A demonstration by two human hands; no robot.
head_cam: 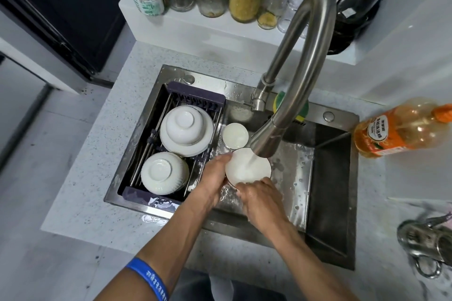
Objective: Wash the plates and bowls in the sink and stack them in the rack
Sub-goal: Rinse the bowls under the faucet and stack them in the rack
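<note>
We hold a white bowl over the sink under the running tap, our left hand curled round its left rim and our right hand gripping its near edge, beside the rack.

Rack in the sink's left side, upturned bowls inside; small dish just right of it.

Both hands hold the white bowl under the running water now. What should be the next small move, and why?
Probably lift the bowl left into the rack: left hand and right hand already grip it under the faucet stream, and the rack already holds upturned bowls.
</note>
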